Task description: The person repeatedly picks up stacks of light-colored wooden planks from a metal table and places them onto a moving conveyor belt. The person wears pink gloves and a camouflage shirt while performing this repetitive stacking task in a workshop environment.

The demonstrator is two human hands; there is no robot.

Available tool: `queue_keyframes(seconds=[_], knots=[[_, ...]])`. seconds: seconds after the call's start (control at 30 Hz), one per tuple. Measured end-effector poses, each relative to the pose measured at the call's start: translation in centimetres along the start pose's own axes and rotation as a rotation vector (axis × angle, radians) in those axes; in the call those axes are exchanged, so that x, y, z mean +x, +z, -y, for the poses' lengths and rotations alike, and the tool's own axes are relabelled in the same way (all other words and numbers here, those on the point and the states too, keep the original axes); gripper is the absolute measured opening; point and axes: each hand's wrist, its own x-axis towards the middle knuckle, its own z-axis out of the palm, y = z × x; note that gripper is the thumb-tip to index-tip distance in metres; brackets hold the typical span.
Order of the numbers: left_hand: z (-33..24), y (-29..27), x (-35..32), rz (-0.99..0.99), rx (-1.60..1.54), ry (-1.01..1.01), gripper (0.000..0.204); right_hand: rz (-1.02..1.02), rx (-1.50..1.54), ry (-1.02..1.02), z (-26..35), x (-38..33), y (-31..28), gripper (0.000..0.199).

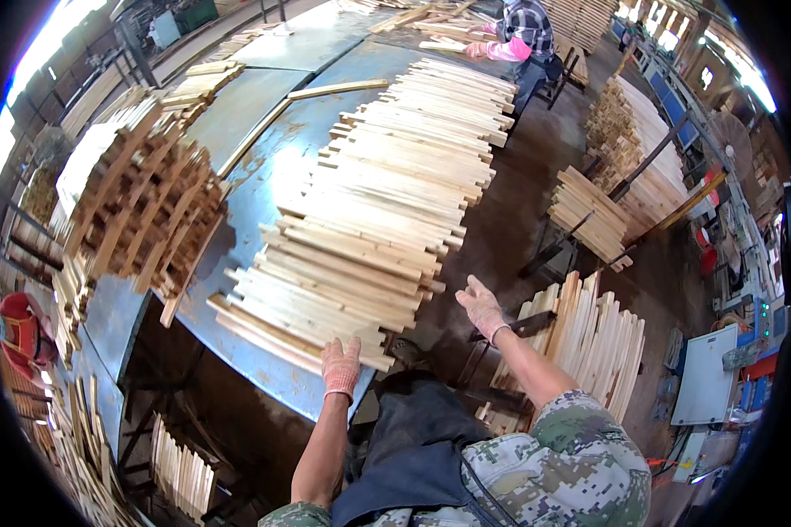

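Note:
A long row of pale wooden strips (pixel 387 193), lying side by side, runs away from me along the blue metal table (pixel 264 149). My left hand (pixel 341 364), in a pinkish knit glove, rests on the nearest strips at the table's front edge, its fingers stretched out flat. To the right, past the table edge, my right hand (pixel 481 306) reaches out in a similar glove. Its fingers are apart and nothing shows in them. Just below that hand, a batch of upright-looking wooden strips (pixel 580 338) sits on a dark metal rack (pixel 536 324).
A tall stack of strips (pixel 149 202) stands on the table at the left. Across the far end, a person (pixel 523 44) in a checked shirt and pink gloves handles wood. More stacked strips (pixel 637 140) stand at the right, near a white machine panel (pixel 705 376). A red object (pixel 26 334) lies far left.

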Motion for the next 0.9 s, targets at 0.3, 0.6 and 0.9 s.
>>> queue_keyframes(seconds=[0.3, 0.6, 0.9], knots=[[-12.2, 7.4, 14.2, -0.082, 0.184, -0.476, 0.088, -0.129, 0.129, -0.079, 8.1, 22.9, -5.1, 0.089], [-17.7, 10.0, 15.3, -0.467, -0.534, -0.428, 0.077, -0.361, 0.555, 0.082, 5.2, 37.3, -3.2, 0.050], [-15.6, 10.9, 14.9, -0.102, -0.508, -0.595, 0.100, -0.149, 0.867, 0.409, 4.4, 41.3, -4.5, 0.083]])
